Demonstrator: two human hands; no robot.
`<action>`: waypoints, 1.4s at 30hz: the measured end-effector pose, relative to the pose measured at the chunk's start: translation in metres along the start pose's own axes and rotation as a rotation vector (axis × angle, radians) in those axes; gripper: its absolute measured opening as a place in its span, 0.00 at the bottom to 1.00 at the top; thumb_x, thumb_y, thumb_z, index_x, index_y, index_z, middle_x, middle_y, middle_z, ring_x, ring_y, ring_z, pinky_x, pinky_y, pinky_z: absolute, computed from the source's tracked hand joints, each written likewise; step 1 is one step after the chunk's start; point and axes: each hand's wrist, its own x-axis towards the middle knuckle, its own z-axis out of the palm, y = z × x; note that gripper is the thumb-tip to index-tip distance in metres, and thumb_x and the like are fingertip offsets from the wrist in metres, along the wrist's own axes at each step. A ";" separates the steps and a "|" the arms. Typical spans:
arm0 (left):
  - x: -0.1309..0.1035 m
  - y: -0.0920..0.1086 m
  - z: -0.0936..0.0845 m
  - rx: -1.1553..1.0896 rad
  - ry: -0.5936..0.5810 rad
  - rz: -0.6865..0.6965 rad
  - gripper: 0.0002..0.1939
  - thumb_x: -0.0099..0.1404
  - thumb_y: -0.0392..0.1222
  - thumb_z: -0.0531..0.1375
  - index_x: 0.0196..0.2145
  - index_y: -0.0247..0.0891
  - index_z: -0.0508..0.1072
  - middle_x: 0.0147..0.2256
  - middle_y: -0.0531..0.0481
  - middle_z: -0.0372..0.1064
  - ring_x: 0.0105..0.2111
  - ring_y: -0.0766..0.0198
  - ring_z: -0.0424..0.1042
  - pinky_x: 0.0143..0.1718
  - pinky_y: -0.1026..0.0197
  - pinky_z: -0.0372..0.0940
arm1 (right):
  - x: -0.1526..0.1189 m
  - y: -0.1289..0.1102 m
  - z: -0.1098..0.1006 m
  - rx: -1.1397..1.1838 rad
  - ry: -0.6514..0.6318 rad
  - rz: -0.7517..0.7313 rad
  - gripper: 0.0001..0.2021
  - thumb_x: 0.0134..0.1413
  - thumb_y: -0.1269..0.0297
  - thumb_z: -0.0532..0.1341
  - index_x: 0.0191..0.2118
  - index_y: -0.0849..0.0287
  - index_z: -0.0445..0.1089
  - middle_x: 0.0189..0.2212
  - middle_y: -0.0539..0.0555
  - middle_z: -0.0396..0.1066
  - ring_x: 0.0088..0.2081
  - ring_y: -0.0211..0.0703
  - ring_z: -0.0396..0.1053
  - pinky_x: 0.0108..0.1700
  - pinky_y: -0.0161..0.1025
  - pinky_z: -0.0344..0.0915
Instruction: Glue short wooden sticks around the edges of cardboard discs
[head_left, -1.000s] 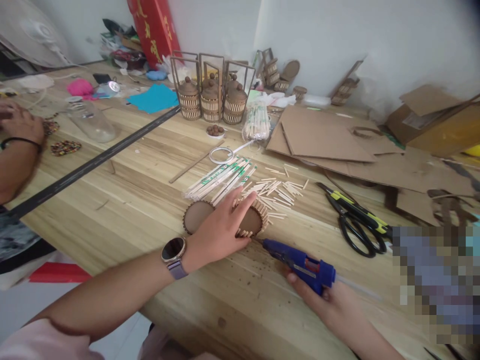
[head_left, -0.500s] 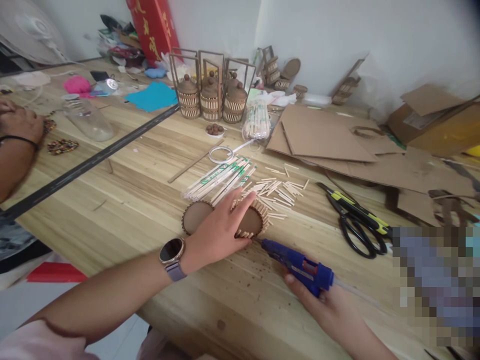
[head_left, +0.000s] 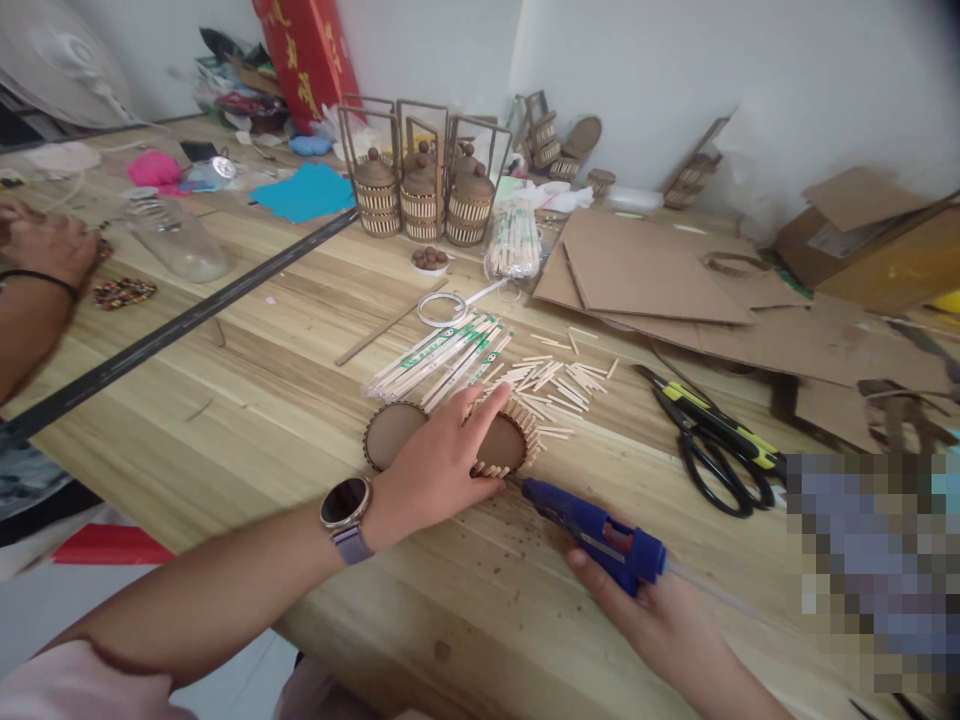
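Note:
My left hand (head_left: 439,465), with a watch on its wrist, rests on a round brown piece (head_left: 501,443) edged with short sticks. Its thumb and fingers grip that piece around the rim. Just left of it, partly behind the hand, lies a second round piece (head_left: 391,434) with a ridged edge. A blue glue gun (head_left: 596,530) is held in my right hand (head_left: 652,610), its nozzle close to the lower right rim of the stick-edged piece. Cut sticks (head_left: 559,383) lie scattered beyond the pieces, beside wrapped sticks (head_left: 442,355).
Black scissors (head_left: 716,470) and a yellow-black cutter (head_left: 712,420) lie right. Behind are cardboard sheets (head_left: 652,265), small lidded baskets (head_left: 420,195), a bowl of brown beads (head_left: 430,262) and a tape ring (head_left: 441,309). Another person's hands (head_left: 49,240) are at the left, near a jar (head_left: 176,237).
The other person's hands at the left have shifted slightly. The glue gun and my right hand have moved very slightly left; my left hand stays nearly in place.

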 end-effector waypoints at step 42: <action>-0.001 -0.001 0.002 0.015 -0.007 0.017 0.53 0.58 0.40 0.67 0.67 0.47 0.33 0.59 0.37 0.54 0.60 0.45 0.57 0.58 0.42 0.59 | 0.001 -0.003 0.001 -0.117 0.060 -0.070 0.13 0.57 0.54 0.56 0.38 0.55 0.73 0.33 0.57 0.78 0.36 0.52 0.77 0.36 0.45 0.75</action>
